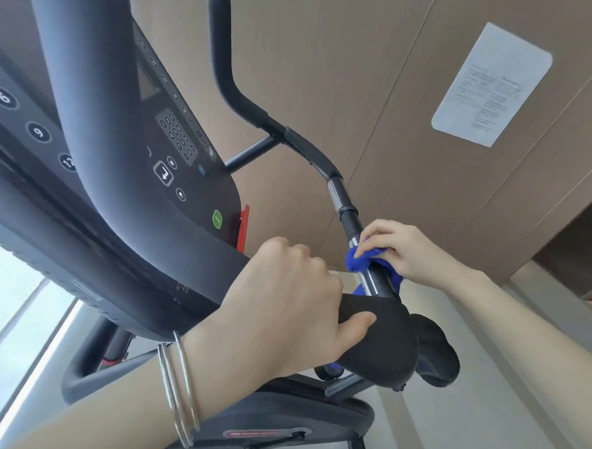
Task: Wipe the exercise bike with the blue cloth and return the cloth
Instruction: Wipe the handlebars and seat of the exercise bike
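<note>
The view is tilted. The exercise bike's black handlebar (302, 149) runs from upper centre down to a metal sensor section near centre right. My right hand (401, 252) grips the blue cloth (363, 260), which is wrapped round that handlebar section. My left hand (292, 308), with silver bangles on the wrist, grips a black padded handle end (384, 342) just below. The bike's black saddle (435, 355) and lower frame (277, 415) lie under my hands.
A treadmill's dark console (175, 139) and thick curved rail (98, 117) fill the left side, close to my left hand. A brown panelled wall (381, 74) with a white paper notice (492, 85) stands behind. A window (9, 295) is at lower left.
</note>
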Demonstrator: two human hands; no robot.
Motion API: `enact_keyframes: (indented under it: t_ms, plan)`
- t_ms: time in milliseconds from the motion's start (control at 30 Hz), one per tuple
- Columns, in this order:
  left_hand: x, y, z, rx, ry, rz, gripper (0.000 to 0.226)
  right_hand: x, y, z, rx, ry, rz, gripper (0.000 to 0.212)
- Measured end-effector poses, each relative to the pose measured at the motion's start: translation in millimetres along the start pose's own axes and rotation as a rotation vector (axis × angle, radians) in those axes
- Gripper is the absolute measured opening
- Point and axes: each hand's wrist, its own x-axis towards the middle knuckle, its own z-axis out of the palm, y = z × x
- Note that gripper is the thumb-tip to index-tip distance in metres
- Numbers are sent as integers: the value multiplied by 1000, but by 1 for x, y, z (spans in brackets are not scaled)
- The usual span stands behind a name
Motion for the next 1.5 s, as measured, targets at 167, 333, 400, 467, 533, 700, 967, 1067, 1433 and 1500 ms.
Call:
enact_keyframes:
  t_ms: [167,333,400,467,533,700,967,1067,1433,1500]
  plan:
    - [0,-1,-2,6,6,-3,74,30,7,10,4,66,154,40]
    - [-1,-1,-3,4,17,-3,65,-9,-4,7,111,77,60,42]
    - [-1,-2,-2,0,24,-6,67,-26,-8,8,181,110,48,45]
    - [-1,-1,-1,-5,29,-9,70,-29,-3,10,206,147,53,46]
    - [-2,-1,-3,-5,23,-13,72,-15,5,13,199,183,85,44]
    - [-1,0,-6,7,9,-19,74,13,8,20,235,269,212,35]
    - [-1,0,-4,5,21,-28,71,-61,-26,12,222,182,73,52]
    - [-2,0,-1,-16,20,-37,70,-45,-17,14,236,205,122,51]
    - [9,37,7,35,-69,-296,67,-27,10,48,400,530,148,41]
    - [15,48,11,101,-71,-339,64,-45,13,47,445,535,59,43]
